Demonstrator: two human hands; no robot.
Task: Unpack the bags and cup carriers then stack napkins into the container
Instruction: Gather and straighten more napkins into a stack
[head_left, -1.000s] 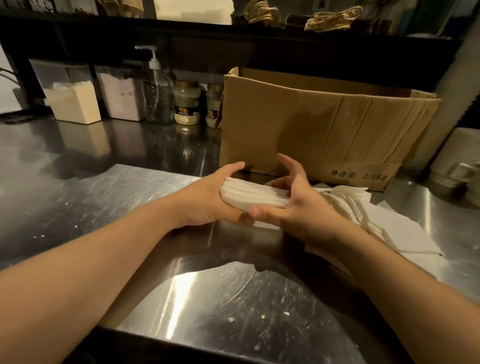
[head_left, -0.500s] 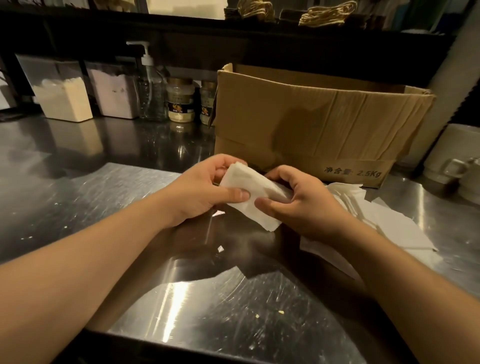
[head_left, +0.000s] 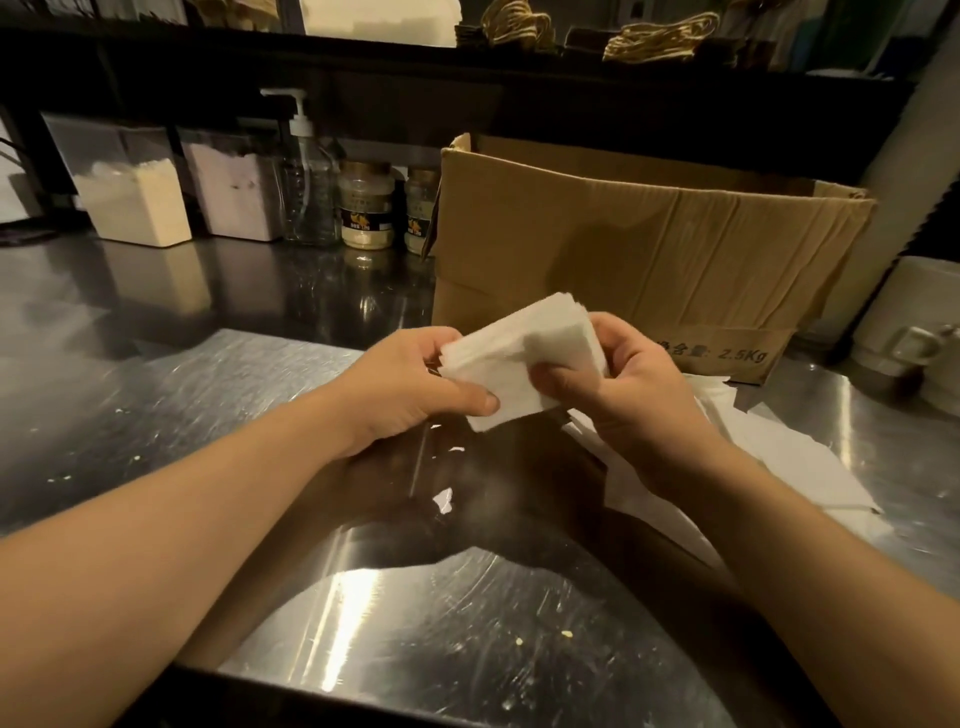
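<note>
Napkin stack (head_left: 522, 364): held above the worktop (head_left: 208, 415), just before the box (head_left: 649, 249). Gripped at its left end by the left hand (head_left: 410, 384), pinched at its right by the right hand (head_left: 628, 384). Long axis tilted (right end higher). Loose napkins (head_left: 779, 457) are spread right of the stack.

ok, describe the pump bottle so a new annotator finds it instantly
Start at the big cardboard box on the steel counter and look left past two short jars. The pump bottle stands next: clear, taller than its neighbours, the only one with a white pump head.
</note>
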